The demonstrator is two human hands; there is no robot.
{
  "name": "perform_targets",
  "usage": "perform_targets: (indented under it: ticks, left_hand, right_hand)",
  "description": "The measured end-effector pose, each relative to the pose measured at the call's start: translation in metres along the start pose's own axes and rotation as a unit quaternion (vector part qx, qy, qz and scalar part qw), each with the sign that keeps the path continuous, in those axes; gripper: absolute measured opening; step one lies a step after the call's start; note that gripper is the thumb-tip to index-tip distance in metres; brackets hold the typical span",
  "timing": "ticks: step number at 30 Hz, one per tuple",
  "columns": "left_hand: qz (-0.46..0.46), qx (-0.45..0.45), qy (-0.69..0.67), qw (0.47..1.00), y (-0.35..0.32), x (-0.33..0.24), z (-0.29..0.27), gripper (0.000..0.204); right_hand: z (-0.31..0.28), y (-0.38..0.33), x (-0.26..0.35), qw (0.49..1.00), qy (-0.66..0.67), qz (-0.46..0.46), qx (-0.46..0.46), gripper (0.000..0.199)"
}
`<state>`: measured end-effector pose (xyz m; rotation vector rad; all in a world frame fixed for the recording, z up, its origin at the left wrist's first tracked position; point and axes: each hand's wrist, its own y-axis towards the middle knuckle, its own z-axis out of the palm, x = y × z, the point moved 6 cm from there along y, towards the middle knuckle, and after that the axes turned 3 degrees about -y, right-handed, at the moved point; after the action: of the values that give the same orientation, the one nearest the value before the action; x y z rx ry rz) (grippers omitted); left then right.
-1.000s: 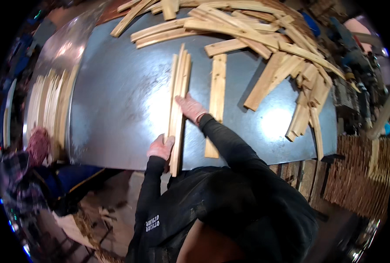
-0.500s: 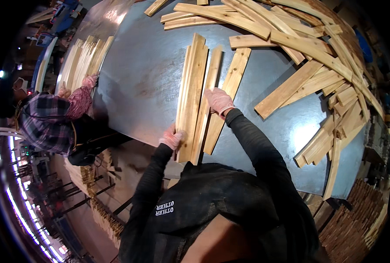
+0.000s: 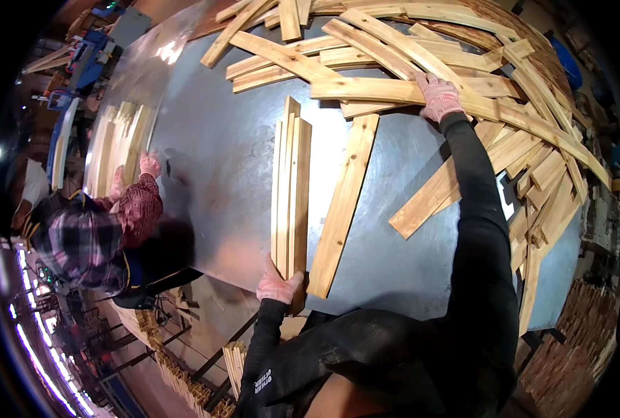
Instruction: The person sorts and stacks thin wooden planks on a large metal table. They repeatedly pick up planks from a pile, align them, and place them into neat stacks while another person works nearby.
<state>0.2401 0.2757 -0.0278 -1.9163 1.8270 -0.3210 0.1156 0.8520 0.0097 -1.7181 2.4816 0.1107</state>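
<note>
A grey metal table (image 3: 219, 174) is carrying a heap of wooden slats (image 3: 533, 139), where the right hand (image 3: 439, 97) is lying flat, fingers spread, while the left hand (image 3: 278, 284) is gripping the near end of a stack of slats (image 3: 290, 188).

grey metal table (image 3: 219, 174) | blue machine (image 3: 87, 56) far-left | dim workshop floor (image 3: 149, 376)
</note>
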Motion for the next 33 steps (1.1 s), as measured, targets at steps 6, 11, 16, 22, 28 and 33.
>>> perform_targets:
  ticks: [6,11,16,22,28,33]
  left_hand:
    - [-0.017,0.02,-0.119,0.993,0.003,-0.007,-0.013,0.095]
    - [0.06,-0.003,-0.154,0.986,0.011,-0.003,-0.015,0.096]
    - [0.055,0.049,-0.196,0.978,0.011,0.004,0.004,0.121]
    - [-0.036,0.108,-0.057,0.992,-0.001,-0.018,-0.007,0.128]
    - [0.03,0.048,-0.093,0.994,0.008,-0.004,-0.005,0.121]
    - [-0.002,0.069,-0.036,0.997,0.014,0.004,-0.044,0.118]
  right_hand:
    - [-0.026,-0.041,0.053,0.976,0.048,-0.064,0.204,0.047]
    - [0.003,-0.153,0.14,0.907,0.312,-0.143,0.243,0.048]
    - [-0.024,-0.247,0.319,0.83,0.322,-0.159,0.427,0.05]
    - [-0.037,-0.14,0.175,0.97,0.138,0.133,-0.152,0.082]
    - [0.028,-0.113,0.104,0.97,0.081,0.228,0.026,0.09]
    - [0.033,-0.129,0.084,0.94,0.21,0.232,0.138,0.059]
